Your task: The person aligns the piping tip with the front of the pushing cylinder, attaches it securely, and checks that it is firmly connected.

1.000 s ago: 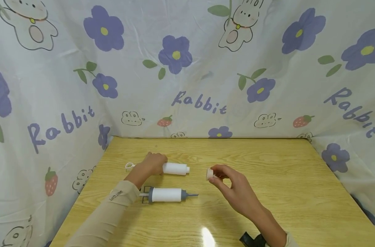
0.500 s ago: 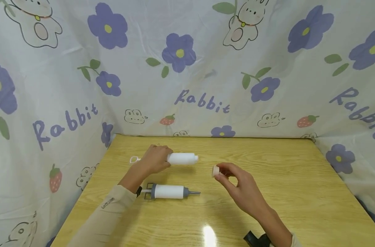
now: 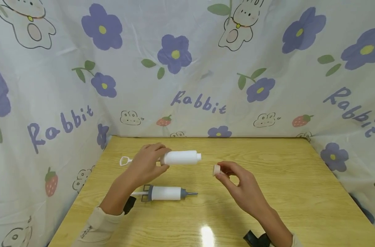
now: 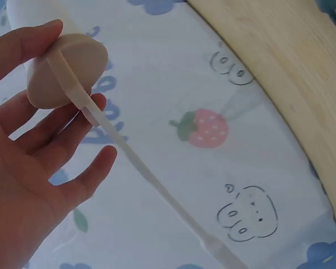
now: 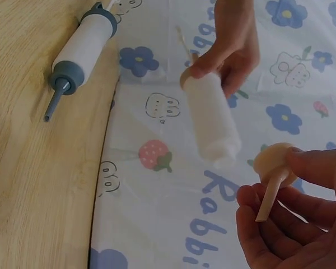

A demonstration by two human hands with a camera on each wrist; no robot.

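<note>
My left hand [image 3: 144, 164] grips a large white syringe [image 3: 182, 157] near its beige end cap [image 4: 67, 73], above the table. The thumb presses on one side of that cap, and the fingers are partly curled on the other. A thin white plunger rod [image 4: 157, 185] runs back from the cap to a loop handle [image 3: 125, 161]. The syringe's narrow bare neck points right, towards my right hand [image 3: 240, 181]. This hand pinches a beige nozzle cap [image 3: 216, 170] between thumb and fingers. Its thin spout [image 5: 271, 196] shows in the right wrist view. Cap and syringe are apart.
A second syringe [image 3: 166, 193], white with grey ends and a thin grey nozzle, lies on the wooden table [image 3: 283, 192] below the left hand. A patterned cloth [image 3: 200, 79] hangs along the table's back and sides. Black straps show at both wrists.
The left hand has lifted the white syringe off the table and moved it slightly right and away. The right hand, still pinching the nozzle cap, has shifted only a little.
</note>
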